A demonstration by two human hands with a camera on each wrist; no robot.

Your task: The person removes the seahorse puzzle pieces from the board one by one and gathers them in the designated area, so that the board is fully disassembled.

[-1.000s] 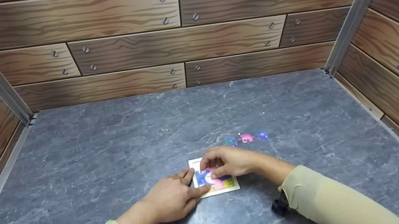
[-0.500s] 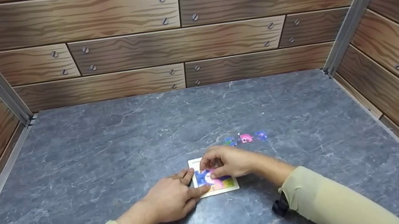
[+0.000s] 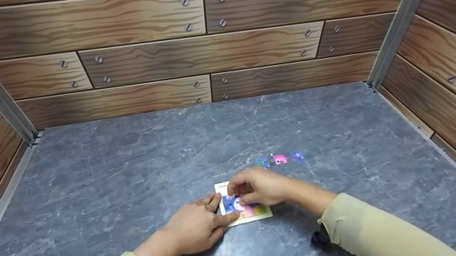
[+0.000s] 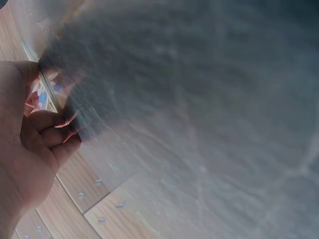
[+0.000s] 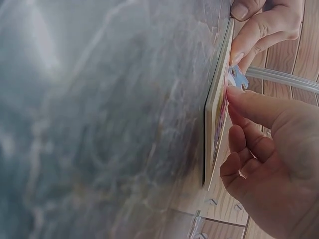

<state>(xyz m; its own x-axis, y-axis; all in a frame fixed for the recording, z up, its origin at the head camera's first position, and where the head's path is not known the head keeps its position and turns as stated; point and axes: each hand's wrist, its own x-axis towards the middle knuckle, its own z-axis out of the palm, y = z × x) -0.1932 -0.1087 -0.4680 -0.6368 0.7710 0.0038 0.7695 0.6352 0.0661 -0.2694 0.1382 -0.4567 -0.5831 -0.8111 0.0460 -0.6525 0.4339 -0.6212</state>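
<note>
A small jigsaw puzzle board [image 3: 250,220] with a pale frame and a blue, pink and green picture lies on the table. My left hand [image 3: 193,226] steadies it, index finger pressing on the picture and other fingers touching its left edge. Above the board my right hand [image 3: 265,185] works with thumb and fingertips together. In the right wrist view, the right hand [image 5: 279,144] pinches a light blue puzzle piece [image 5: 239,77], tilted up from the board. Its lower end and the index fingertip are partly hidden. The left wrist view shows the left hand [image 4: 30,134] at the board's edge.
Beyond the board lie three loose puzzle pieces: a blue-green one [image 3: 262,162], a pink one [image 3: 280,159] and a blue one [image 3: 297,156]. Wood-patterned walls [image 3: 152,62] enclose the grey marbled tabletop [image 3: 144,156] at the back and sides.
The head view has tilted and shifted slightly. Both hands keep nearly the same place on the puzzle board, and the three loose pieces stay put.
</note>
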